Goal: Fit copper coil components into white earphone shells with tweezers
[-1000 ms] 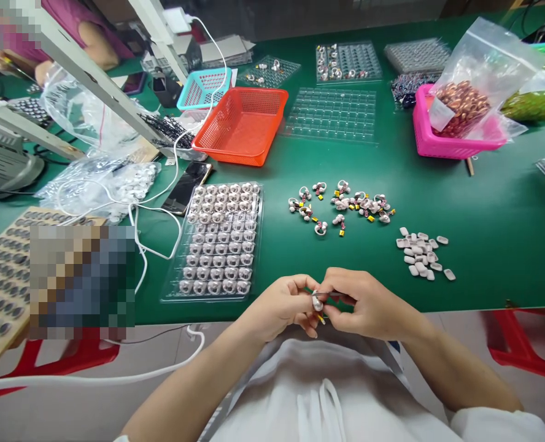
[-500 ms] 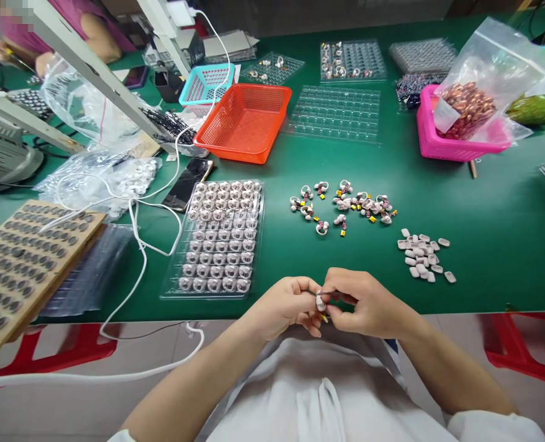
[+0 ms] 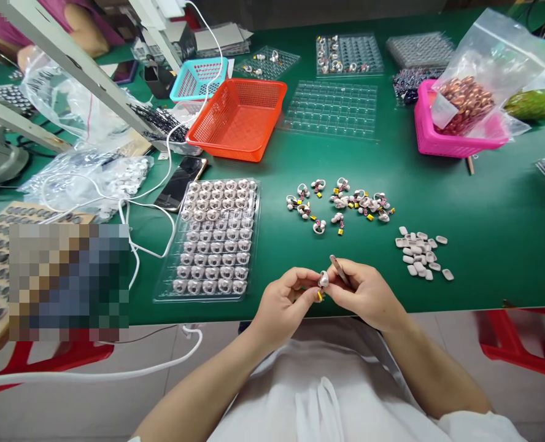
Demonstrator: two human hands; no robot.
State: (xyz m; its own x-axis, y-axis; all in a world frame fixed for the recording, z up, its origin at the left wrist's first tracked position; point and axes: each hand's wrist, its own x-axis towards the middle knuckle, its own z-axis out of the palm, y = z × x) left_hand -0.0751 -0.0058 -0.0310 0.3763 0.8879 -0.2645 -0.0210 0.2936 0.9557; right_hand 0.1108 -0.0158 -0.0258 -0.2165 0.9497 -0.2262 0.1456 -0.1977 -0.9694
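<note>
Between the fingertips of my left hand [image 3: 284, 304] is a small pale clip-shaped earbud part [image 3: 323, 280] with a yellow tab. My right hand [image 3: 367, 294] grips a pair of tweezers [image 3: 339, 269], their end sticking up and away from me. Its thumb and fingertip also touch the earbud part. Both hands are close together over the table's front edge. Beyond them lies a loose group of similar earbud parts [image 3: 358, 199] with yellow tabs. To their right is a pile of small pale oblong covers [image 3: 420, 253].
On the left stands a clear tray [image 3: 254, 245] of pale parts, beside a phone [image 3: 180, 183] and a white cable [image 3: 162, 254]. An orange basket [image 3: 272, 116], a clear divided tray [image 3: 332, 110] and a pink basket [image 3: 447, 146] stand further back. Another person's arm [image 3: 86, 31] shows top left.
Both hands have risen slightly from the lap side over the table edge. The earbud part has turned, and the tweezers have swung from pointing at it to pointing away.
</note>
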